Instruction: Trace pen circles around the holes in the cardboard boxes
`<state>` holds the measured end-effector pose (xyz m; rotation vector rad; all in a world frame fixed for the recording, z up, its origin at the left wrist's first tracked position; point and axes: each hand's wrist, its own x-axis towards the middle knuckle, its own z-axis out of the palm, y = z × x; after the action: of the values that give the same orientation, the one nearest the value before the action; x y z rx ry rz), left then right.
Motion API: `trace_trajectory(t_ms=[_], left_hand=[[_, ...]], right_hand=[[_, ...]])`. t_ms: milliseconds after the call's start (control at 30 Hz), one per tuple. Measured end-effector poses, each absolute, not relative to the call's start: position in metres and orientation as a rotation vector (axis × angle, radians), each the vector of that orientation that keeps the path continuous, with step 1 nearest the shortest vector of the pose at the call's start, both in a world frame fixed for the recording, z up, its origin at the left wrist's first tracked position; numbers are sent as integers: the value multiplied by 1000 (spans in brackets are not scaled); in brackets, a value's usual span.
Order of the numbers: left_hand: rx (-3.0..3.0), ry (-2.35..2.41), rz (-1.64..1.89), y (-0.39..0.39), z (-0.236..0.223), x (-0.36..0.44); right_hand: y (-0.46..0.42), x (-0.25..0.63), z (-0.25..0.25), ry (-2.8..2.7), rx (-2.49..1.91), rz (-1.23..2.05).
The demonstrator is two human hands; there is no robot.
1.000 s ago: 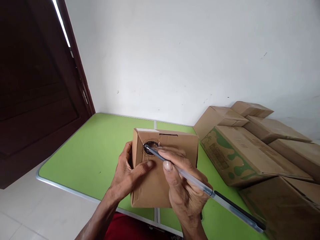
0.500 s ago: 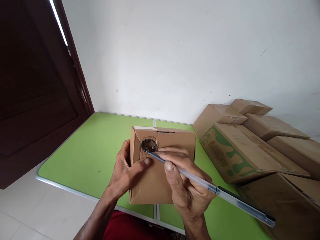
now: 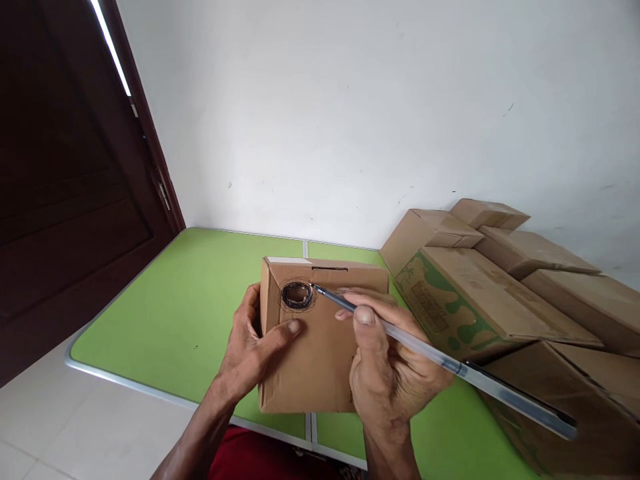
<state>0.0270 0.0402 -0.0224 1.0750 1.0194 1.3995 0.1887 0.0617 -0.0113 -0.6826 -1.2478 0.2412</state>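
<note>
A small brown cardboard box (image 3: pixel 320 353) is tilted up toward me over the table. My left hand (image 3: pixel 253 350) grips its left side, thumb lying on the front face and fingers hidden behind. Near the top left of that face is an oval hole (image 3: pixel 297 295) ringed with dark, scribbled ink lines. My right hand (image 3: pixel 390 353) pinches a pen (image 3: pixel 420 350) with a clear barrel, its cap stuck on the rear end. The pen's tip is at the upper right edge of the inked ring.
The green folding table (image 3: pixel 150 307) stands against a white wall (image 3: pixel 300 120). Several cardboard boxes (image 3: pixel 500 293) are piled along its right side, one with a green print. A dark wooden door (image 3: pixel 65 167) is at the left, above a tiled floor (image 3: pixel 100 420).
My right hand has moved right, bringing the pen tip from the lower left of the hole to its upper right. My left hand keeps its hold; the view has shifted slightly.
</note>
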Motion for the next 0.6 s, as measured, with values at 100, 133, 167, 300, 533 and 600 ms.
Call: trace_trajectory(t_ms=[100,133,167,300,533,600], left_hand=[[1083,1022,1382,39,-23,32],[1084,1023,1382,40,-23,32],[1082,1028,1384,40,-24,32],[1068,1120,1421,48,-35,17],[972,1374,1610,64,-53,-27],[958,1384,1607,65,-54,-32]], right_hand=[[60,184,-12,-1286,-708,257],[59,183,-12,-1306,-717,269],[58,182,-12,-1322,-720,288],[66,193,-11,-1266,-630,354],[166,261,-71,-1976,-1153,-133],[190,271,-100,-2219,-1212,-100]])
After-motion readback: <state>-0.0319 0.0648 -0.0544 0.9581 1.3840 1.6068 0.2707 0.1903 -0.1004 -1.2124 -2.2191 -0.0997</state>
